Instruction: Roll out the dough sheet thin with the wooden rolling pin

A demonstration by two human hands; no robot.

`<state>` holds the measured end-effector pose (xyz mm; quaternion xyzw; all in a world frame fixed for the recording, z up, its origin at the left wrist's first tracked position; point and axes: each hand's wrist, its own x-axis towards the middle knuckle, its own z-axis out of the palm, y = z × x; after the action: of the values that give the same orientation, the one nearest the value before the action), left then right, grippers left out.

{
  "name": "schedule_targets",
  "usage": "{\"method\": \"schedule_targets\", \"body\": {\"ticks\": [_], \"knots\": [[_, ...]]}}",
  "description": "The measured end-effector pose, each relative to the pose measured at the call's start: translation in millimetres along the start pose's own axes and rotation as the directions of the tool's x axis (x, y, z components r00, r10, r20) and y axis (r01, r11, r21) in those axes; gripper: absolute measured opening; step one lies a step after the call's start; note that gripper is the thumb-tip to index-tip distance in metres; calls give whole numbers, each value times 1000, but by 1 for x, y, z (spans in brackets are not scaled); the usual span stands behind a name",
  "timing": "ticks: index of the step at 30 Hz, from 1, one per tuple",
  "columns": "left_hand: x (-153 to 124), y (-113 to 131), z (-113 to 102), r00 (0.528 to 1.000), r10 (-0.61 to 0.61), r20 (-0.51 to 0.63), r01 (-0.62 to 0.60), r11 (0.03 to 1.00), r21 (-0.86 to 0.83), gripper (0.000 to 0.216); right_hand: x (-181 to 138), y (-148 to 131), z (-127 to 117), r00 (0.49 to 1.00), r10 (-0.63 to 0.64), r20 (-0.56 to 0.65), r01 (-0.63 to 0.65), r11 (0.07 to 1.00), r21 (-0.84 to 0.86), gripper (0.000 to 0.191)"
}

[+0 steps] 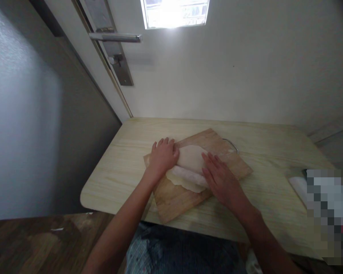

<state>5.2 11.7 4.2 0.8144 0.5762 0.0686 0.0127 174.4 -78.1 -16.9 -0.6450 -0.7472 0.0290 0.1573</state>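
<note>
A pale sheet of dough (192, 156) lies on a wooden cutting board (171, 207), which sits at an angle. Across the dough runs a flour-whitened rolling pin (188, 175). My left hand (163, 155) rests over the pin's left end, hiding it, with the fingers stretched forward. At the other end, my right hand (220, 179) presses its palm over the pin, fingers extended toward the upper left and partly above the dough. Both palms bear on the pin without fingers wrapped round it. The dough's near edge is wavy.
The board lies on a light wood-grain table (108, 182) with a metal handle (231, 144) at its far right side. Behind stands a pale door with a lever handle (116, 37). A partly pixelated object (331, 213) sits at the table's right.
</note>
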Motion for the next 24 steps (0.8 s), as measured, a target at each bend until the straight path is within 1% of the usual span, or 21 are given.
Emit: {"method": "schedule_targets", "body": {"ticks": [3,5,7,10,12,17,24], "knots": [[7,0,2,998,7,60,-5,1000,-18,39,3,2,1,998,11,54,-11,1000,-2,49],[8,-1,4,996,5,92,-2,1000,-25,43,3,2,0,997,16,69,-14,1000,-23,49],[6,-3,5,994,8,112,-5,1000,-27,49,1,-1,-1,997,7,82,-4,999,-34,50],[0,-6,6,991,36,126,-34,999,-20,53,-4,-5,-2,991,-27,132,32,999,-33,50],[-5,-8,6,991,57,119,-57,998,-9,54,-7,-9,-3,987,-57,153,65,997,-49,50],[-20,-12,6,992,89,90,-91,996,21,56,-15,-19,-5,985,-124,124,140,982,-131,50],[-52,-15,5,998,54,9,-55,997,52,53,-29,-33,-5,974,-204,99,221,951,-215,52]]}}
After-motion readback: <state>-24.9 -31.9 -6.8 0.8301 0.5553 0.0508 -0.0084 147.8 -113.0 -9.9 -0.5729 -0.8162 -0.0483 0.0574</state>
